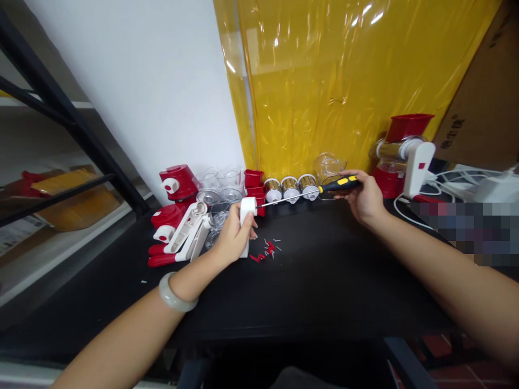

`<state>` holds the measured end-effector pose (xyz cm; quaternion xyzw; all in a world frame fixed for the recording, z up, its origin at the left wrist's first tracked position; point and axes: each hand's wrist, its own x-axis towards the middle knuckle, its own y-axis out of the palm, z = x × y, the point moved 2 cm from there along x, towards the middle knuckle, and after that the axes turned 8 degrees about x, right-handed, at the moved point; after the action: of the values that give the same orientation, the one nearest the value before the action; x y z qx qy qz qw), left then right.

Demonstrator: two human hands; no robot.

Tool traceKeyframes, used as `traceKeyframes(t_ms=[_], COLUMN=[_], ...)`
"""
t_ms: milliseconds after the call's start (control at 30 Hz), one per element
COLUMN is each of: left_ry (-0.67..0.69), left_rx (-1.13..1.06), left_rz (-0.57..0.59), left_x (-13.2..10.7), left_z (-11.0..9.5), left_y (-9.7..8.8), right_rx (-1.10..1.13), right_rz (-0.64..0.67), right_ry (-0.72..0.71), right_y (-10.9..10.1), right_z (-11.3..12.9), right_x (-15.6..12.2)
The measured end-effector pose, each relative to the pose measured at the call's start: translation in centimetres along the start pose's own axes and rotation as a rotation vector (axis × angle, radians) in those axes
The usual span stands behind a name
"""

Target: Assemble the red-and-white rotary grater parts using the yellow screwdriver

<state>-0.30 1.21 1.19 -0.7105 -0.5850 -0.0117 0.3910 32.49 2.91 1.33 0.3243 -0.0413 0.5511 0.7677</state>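
A pale bracelet [167, 294] rings my left wrist, over a black table [324, 292]. Past it, my left hand [235, 232] is curled closed around a white crank arm [248, 205]. The arm stands up inside that grip, with its round end on top by my thumb. I can't tell if its low end touches the table. My right hand [367, 199] has its fingers bent around the black and yellow handle of a screwdriver [343, 183]. Its long thin rod points left, with the tip right at the crank arm's round end. So the arm is in my left hand and well apart from my right one.

Just beside the left hand lie tiny screws [277, 240] and little red bits [257, 258].

To the left are more white crank arms [188, 229] with red grips, next to red grater bodies [178, 181]. Behind my left hand are see-through cups [229, 177], bunched close together. Then come red feed chutes [253, 178], three grater drums [290, 189] in a row, and a clear bowl [327, 162].

Far right, a put-together drum grater [418, 165] has a drum inside and a red chute on top. A yellow plastic curtain [300, 81] hangs behind.
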Motion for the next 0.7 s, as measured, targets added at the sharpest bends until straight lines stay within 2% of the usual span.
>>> traceKeyframes(t_ms=[233,533,700], left_ry=[-0.005,-0.017,-0.039], left_rx=[0.013,0.029,0.003], left_rz=[0.016,0.021,-0.005], left_x=[-0.1,0.02,0.2], left_z=[-0.05,0.15,0.43], left_y=[0.03,-0.02,-0.07], right_rx=[-0.003,-0.115,-0.022], right_rz=[0.023,-0.041,-0.024], right_ry=[0.015,0.027,0.14], right_y=[-0.1,-0.01,0.15], right_z=[-0.52,-0.75,-0.6], right_x=[0.26,0.19,0.05])
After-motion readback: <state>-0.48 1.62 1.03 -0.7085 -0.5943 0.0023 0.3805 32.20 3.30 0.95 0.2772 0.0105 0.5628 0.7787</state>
